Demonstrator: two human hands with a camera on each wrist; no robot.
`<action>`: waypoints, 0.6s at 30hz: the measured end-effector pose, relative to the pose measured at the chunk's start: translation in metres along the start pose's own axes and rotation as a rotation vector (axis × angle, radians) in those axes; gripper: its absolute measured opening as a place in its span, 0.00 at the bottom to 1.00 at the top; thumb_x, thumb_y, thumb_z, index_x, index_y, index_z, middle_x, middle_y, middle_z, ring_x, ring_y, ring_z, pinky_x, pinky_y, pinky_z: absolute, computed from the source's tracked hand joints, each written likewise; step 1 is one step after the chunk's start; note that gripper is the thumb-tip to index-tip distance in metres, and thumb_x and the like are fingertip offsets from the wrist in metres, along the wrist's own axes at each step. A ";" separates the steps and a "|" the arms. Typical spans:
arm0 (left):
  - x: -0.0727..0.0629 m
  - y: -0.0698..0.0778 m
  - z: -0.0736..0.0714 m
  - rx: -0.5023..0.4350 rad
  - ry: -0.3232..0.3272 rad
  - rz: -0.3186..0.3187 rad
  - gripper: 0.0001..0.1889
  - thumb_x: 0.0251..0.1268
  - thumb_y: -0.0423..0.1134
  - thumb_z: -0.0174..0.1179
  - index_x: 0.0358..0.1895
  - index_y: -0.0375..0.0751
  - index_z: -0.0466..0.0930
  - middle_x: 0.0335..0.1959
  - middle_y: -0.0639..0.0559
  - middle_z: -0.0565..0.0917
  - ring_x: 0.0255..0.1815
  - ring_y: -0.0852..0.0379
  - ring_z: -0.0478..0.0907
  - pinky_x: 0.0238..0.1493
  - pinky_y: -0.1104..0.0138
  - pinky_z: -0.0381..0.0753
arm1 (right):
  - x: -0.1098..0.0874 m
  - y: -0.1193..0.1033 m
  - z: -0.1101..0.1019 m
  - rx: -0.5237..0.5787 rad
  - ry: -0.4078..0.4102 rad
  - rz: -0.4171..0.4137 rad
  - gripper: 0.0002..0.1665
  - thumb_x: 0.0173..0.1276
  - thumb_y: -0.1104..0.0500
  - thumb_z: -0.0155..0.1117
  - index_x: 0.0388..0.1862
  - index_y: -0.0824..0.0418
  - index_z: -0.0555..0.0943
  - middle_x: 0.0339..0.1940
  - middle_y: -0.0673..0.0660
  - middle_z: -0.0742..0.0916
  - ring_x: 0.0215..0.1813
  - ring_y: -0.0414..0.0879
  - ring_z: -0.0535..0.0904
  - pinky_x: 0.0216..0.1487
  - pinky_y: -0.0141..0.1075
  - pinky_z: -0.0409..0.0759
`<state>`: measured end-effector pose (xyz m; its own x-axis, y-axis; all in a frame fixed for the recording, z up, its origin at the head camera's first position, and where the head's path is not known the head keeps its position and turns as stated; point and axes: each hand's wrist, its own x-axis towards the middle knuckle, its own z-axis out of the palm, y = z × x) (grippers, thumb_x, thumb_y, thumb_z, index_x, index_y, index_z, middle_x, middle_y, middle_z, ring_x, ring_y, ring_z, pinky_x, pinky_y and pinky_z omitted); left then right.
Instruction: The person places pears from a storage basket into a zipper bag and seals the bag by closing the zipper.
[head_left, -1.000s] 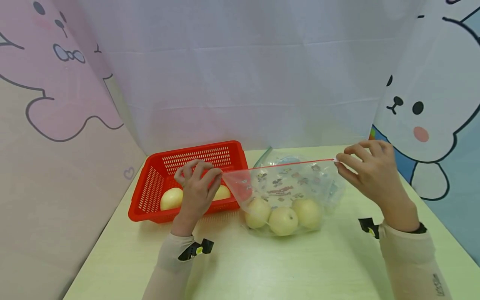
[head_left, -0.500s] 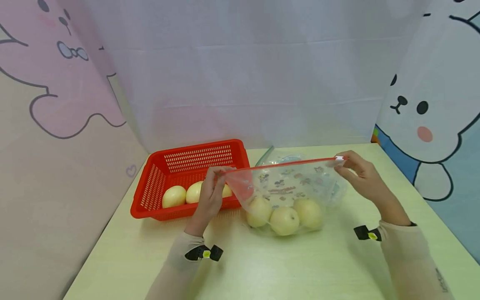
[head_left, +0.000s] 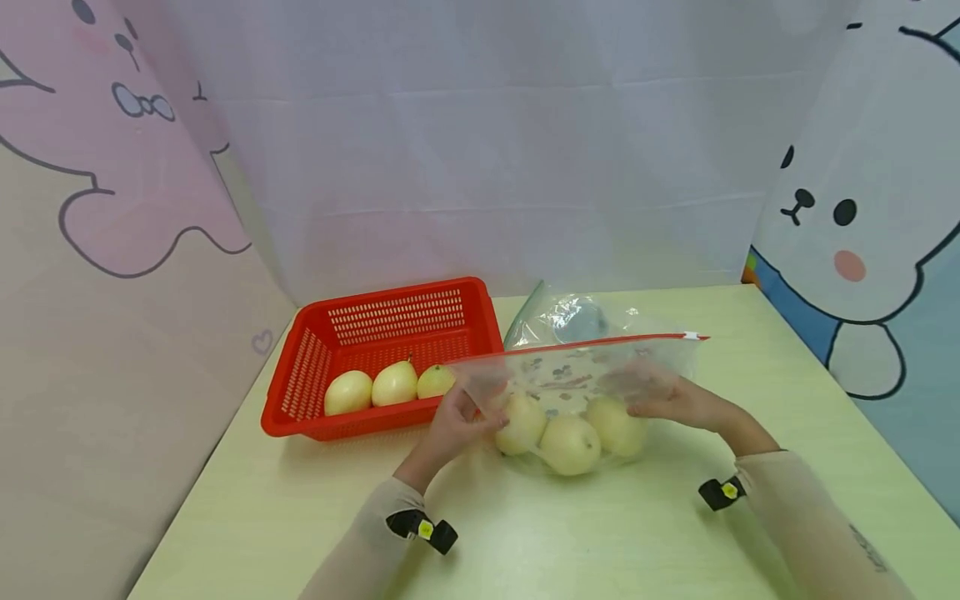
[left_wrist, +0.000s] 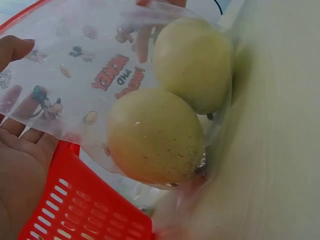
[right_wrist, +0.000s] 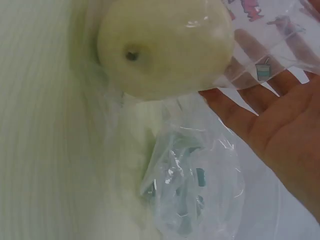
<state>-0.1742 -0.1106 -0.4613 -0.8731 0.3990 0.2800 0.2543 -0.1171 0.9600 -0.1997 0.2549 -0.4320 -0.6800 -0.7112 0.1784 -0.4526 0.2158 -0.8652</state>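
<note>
A clear zip bag (head_left: 566,367) with cartoon prints stands on the table, its red zipper (head_left: 585,344) running across the top and the white slider (head_left: 691,335) at the right end. Three pale yellow pears (head_left: 570,446) lie in its bottom. At its left side is my left hand (head_left: 459,427), thumb in front and fingers loosely extended behind the film; the left wrist view shows the thumb (left_wrist: 15,50) apart from them. My right hand (head_left: 678,402) reaches behind the bag's right side, its nearly straight fingers (right_wrist: 272,90) partly seen through the plastic beside a pear.
A red plastic basket (head_left: 390,292) stands on the left with three more pears (head_left: 393,383) showing along its front side. Behind the zip bag lies another clear bag (head_left: 577,321) with a greenish edge. White and printed cloth walls enclose the table.
Both hands have let go of the zipper's ends and moved down and inward to the bag's sides. The slider has stayed at the right end; the bag's top has dropped slightly.
</note>
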 end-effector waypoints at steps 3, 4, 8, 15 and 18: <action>-0.002 -0.005 0.002 0.039 -0.064 -0.016 0.37 0.57 0.24 0.68 0.70 0.33 0.62 0.70 0.37 0.69 0.70 0.41 0.65 0.68 0.62 0.67 | -0.003 0.002 0.004 -0.036 0.062 0.107 0.24 0.74 0.65 0.57 0.66 0.70 0.71 0.61 0.58 0.81 0.60 0.36 0.77 0.55 0.32 0.76; -0.002 -0.007 0.003 0.056 -0.074 -0.022 0.37 0.58 0.25 0.68 0.71 0.35 0.63 0.70 0.39 0.69 0.71 0.43 0.65 0.68 0.62 0.67 | -0.003 0.003 0.005 -0.053 0.082 0.132 0.21 0.75 0.64 0.57 0.64 0.70 0.73 0.59 0.54 0.83 0.58 0.34 0.76 0.55 0.32 0.76; -0.001 -0.013 0.007 0.120 -0.054 0.015 0.28 0.66 0.26 0.61 0.70 0.35 0.67 0.68 0.40 0.73 0.70 0.44 0.69 0.65 0.63 0.71 | -0.003 0.005 0.009 -0.116 0.126 0.113 0.16 0.76 0.65 0.54 0.57 0.72 0.79 0.53 0.42 0.85 0.54 0.29 0.76 0.53 0.29 0.75; 0.002 -0.009 0.015 0.237 0.101 0.065 0.15 0.74 0.28 0.53 0.58 0.31 0.80 0.53 0.39 0.84 0.47 0.52 0.77 0.49 0.69 0.77 | -0.001 0.001 0.012 -0.123 0.184 0.027 0.12 0.75 0.70 0.53 0.47 0.78 0.81 0.44 0.36 0.85 0.47 0.29 0.79 0.47 0.26 0.76; 0.005 -0.001 0.017 0.241 0.109 0.068 0.14 0.74 0.28 0.53 0.57 0.30 0.81 0.47 0.38 0.85 0.39 0.52 0.75 0.40 0.70 0.75 | -0.002 -0.004 0.011 -0.098 0.218 0.054 0.13 0.75 0.70 0.52 0.47 0.77 0.82 0.44 0.35 0.85 0.47 0.29 0.79 0.48 0.25 0.76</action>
<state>-0.1719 -0.0926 -0.4610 -0.8870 0.2964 0.3541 0.3938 0.0849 0.9153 -0.1904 0.2487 -0.4344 -0.8083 -0.5382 0.2387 -0.4587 0.3215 -0.8284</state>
